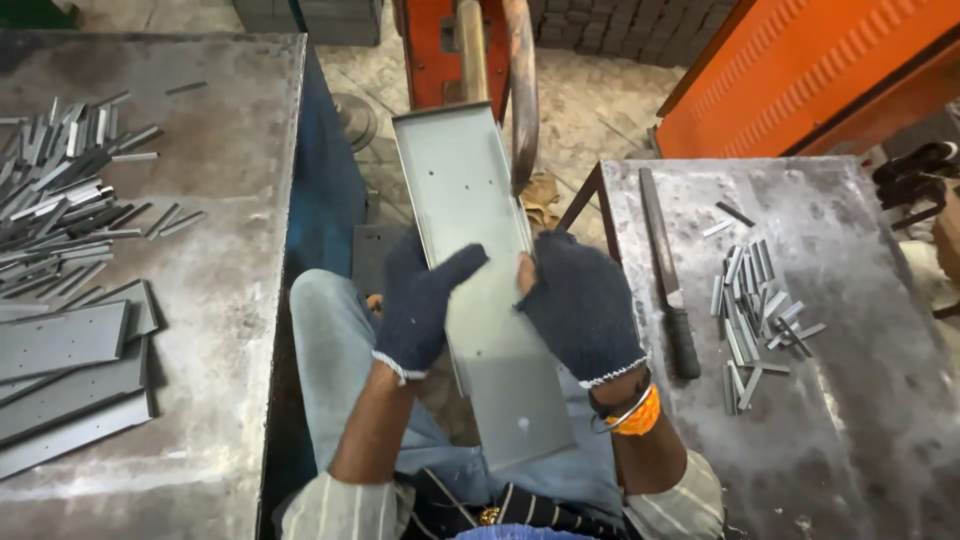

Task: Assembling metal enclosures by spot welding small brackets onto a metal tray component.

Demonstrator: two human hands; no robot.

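Both gloved hands are clasping a long grey metal channel [470, 270] over the person's lap: the left hand [415, 305] is wrapping its edge with the thumb across the face, the right hand [585, 305] is closing its grip on the opposite edge. Steel benches [230, 250] are flanking them, carrying small metal strips [755, 310], flat plates [65, 375] and a file [668, 275]; an orange machine [800, 70] is standing beyond.

We wear dark navy knitted gloves with white-edged cuffs on our left hand [418, 310] and right hand [583, 308], a metal bangle [618, 415] and orange thread band [640, 412] on the right wrist, a cream striped shirt [330, 512] with rolled sleeves, and pale blue jeans [335, 350].
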